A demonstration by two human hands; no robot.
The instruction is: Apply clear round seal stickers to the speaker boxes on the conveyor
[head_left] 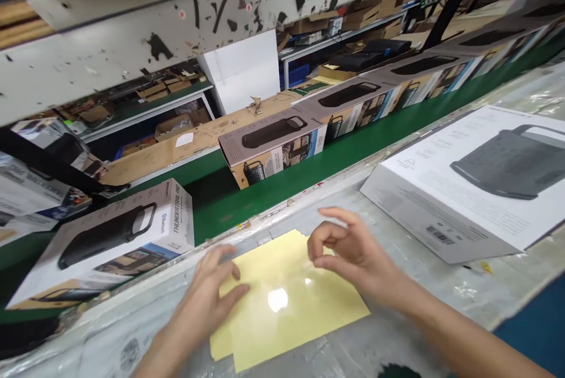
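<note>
Left of the white speaker box (pixel 477 189) lie my overlapping glossy yellow sheets (pixel 295 325). My left hand (pixel 205 295), loosely spread, is at their side farthest from that box; my right hand (pixel 357 257) curls nearer it, and I can't tell whether it pinches anything. I seem to be handling the top sheet, which calls for a light fingertip touch.

And look at that shine: the yellow sheets (pixel 309 319) are slick and glossy, throwing back a hard white glare! Beneath them, the worktop (pixel 410 260) wears wrinkled, shiny plastic film. The big white carton (pixel 424 222) shows smooth printed cardboard, softly matt; the green belt (pixel 220 213) runs smooth and dull; and the beam (pixel 132 60) above looks painted, rough with dark patches.
</note>
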